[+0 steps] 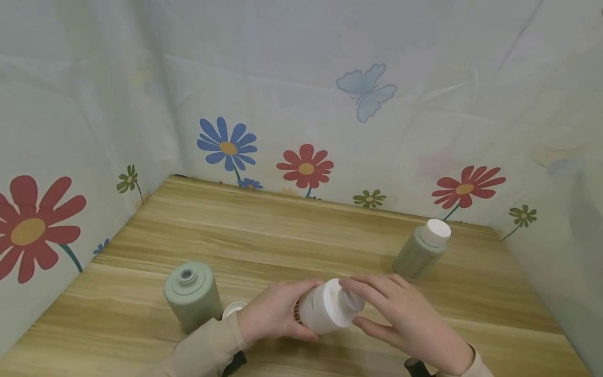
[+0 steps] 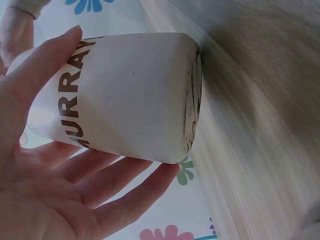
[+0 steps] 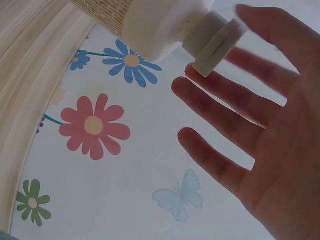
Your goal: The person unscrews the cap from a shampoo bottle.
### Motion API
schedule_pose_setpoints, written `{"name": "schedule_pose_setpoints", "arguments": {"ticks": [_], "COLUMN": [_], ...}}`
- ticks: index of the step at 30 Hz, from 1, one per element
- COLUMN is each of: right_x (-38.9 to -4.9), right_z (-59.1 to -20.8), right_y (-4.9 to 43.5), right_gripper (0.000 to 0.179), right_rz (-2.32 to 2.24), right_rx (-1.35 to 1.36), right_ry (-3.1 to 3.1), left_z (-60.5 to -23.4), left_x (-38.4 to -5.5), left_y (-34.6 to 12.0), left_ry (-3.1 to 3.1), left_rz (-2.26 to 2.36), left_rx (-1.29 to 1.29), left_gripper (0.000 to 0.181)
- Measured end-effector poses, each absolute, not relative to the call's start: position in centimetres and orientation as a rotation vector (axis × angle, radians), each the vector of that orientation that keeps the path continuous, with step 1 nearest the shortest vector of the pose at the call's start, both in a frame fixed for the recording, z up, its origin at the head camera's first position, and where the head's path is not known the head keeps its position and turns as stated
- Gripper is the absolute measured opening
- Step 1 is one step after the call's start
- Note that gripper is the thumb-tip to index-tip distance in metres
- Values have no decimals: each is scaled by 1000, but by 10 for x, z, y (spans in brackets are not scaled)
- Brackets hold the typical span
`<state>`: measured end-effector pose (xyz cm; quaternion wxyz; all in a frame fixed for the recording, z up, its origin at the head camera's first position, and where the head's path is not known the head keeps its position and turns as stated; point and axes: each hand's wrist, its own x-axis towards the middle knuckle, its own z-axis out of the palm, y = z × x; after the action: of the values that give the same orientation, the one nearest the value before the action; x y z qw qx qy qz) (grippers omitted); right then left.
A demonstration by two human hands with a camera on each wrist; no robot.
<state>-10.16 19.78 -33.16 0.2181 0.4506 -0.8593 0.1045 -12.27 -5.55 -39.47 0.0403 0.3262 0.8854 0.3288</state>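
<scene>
2 green btls (image 1: 194,301) (image 1: 419,256) flank white btl (image 1: 317,311) in L hand (image 1: 278,309).

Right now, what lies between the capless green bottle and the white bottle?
The head view shows a round white object, partly hidden, then the left hand.

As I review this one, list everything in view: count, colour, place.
Wooden table: 1, light brown, across foreground
Backdrop: 1, whitish with printed flowers and blue butterfly, behind and beside table
MURRAY bottle: 1, white, front centre
Cap: 1, whitish, on MURRAY bottle
Capless bottle: 1, green, table's left
White-capped bottle: 1, green, table's right
Round object, possibly lid: 1, white, beside capless bottle
Dark objects, unidentifiable: 2, black, bottom edge
Sleeves: 2, beige, bottom
Left hand: 1, bare, around MURRAY bottle
Right hand: 1, bare, at cap
</scene>
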Motion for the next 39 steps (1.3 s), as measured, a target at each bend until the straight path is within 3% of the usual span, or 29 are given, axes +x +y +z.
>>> {"name": "schedule_pose_setpoints", "arguments": {"ticks": [4,9,28,35,39], "right_x": [-101,-102,-102,-100,-101], "right_z": [-334,-338,-334,-336,-338], "right_y": [193,187,194,190,188], "right_gripper": [57,47,28,52,46], "right_rz": [327,316,430,391,366], "right_rx": [1097,1042,1349,1210,1114], "right_ry": [-2426,-2394,-2308,-2373,-2390], "left_z": [-394,-394,-394,-394,-394], "left_x": [-123,-122,-123,-121,-121], "left_y": [-55,-55,-54,-54,-54], "left_ry": [2713,2719,2720,2748,2747], "left_rz": [1003,991,980,966,968], "left_rx": [991,986,1012,1035,1038], "left_gripper": [76,75,74,74,74]}}
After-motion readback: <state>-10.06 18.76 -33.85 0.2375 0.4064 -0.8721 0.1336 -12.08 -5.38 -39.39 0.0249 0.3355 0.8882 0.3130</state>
